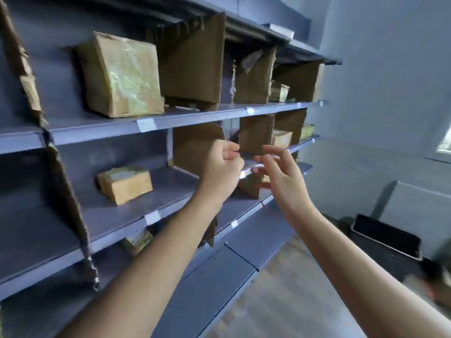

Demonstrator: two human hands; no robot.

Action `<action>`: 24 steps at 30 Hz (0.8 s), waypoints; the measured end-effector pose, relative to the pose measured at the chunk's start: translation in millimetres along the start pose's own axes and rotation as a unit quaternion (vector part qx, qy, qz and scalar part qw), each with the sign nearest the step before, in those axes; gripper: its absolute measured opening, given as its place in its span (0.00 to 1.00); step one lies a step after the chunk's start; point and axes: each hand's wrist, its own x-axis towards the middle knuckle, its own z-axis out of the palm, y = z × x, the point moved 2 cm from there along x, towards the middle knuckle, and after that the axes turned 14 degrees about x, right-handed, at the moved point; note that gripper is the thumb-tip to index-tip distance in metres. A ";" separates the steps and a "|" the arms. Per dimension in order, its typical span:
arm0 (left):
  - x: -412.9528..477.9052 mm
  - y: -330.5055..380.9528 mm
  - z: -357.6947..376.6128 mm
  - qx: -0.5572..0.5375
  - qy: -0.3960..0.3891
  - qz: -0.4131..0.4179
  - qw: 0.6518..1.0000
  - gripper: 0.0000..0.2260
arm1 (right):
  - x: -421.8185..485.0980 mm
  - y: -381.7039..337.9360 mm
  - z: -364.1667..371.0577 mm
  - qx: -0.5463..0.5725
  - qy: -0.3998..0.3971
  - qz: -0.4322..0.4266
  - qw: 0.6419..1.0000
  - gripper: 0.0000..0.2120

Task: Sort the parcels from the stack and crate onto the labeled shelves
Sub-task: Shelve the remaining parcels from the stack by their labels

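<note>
both near the shelves (97,132): left hand (223,167) curled, right hand (280,176) spread.

1. Wall (390,69): plain grey paint, fills the right side.
2. Floor (280,301): light wood-look planks, lower middle.
3. Bright patch (445,145): on the wall at the right edge, cut off by the frame; window or light, cannot tell.
4. Cardboard divider (195,62): brown, upright, ragged top edge.
5. Second divider (255,86): same kind, further right.
6. Torn divider (70,203): far left, edge badly frayed.
7. Flat pale object (281,29): at the very top, blurred, unidentifiable.
8. Low grey ledge (419,206): boxed out against the wall, lower right.
</note>
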 end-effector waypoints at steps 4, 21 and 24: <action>-16.4 31.5 125.4 -0.028 -0.072 -0.008 0.997 0.07 | 3.1 -2.2 -128.2 -0.035 0.085 0.011 0.996 0.07; -10.4 96.9 550.8 -0.148 -0.307 -0.015 0.940 0.08 | 49.8 24.9 -528.7 -0.135 0.347 0.020 0.928 0.08; 13.5 111.8 624.6 -0.166 -0.344 -0.025 0.924 0.07 | 83.7 27.7 -591.0 -0.162 0.381 0.025 0.910 0.09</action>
